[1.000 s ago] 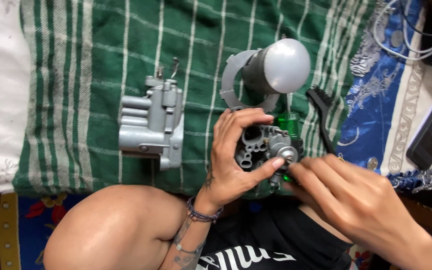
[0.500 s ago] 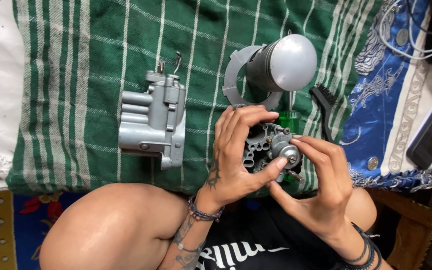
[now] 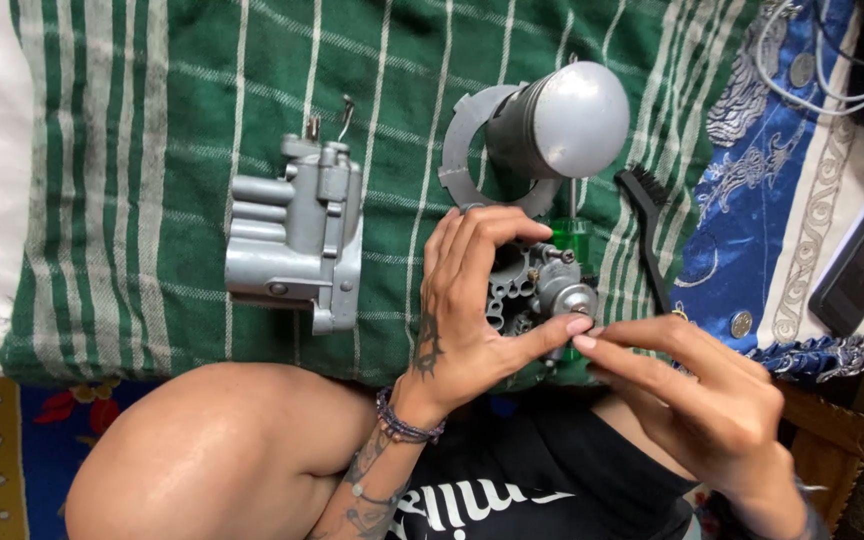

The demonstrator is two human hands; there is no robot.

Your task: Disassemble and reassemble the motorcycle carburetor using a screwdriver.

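A green striped cloth point(image 3: 152, 120) carries a grey carburettor body point(image 3: 297, 235) and a domed cylinder point(image 3: 562, 120); over its near edge the left hand point(image 3: 472, 310) has its grip closed around a small grey metal part point(image 3: 542, 290). The right hand point(image 3: 702, 400) pinches at that part's round cap point(image 3: 577, 298), fingertips together; a steady left hold and light turning seem wise.

Small grey metal carburettor part point(image 3: 537, 290), upright above green striped cloth point(image 3: 152, 150)

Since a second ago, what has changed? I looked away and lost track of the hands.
The right hand drew in and now pinches its fingertips at the small grey metal part. The left hand keeps gripping that part. The carburetor body, piston and black brush lie unmoved on the green striped cloth.
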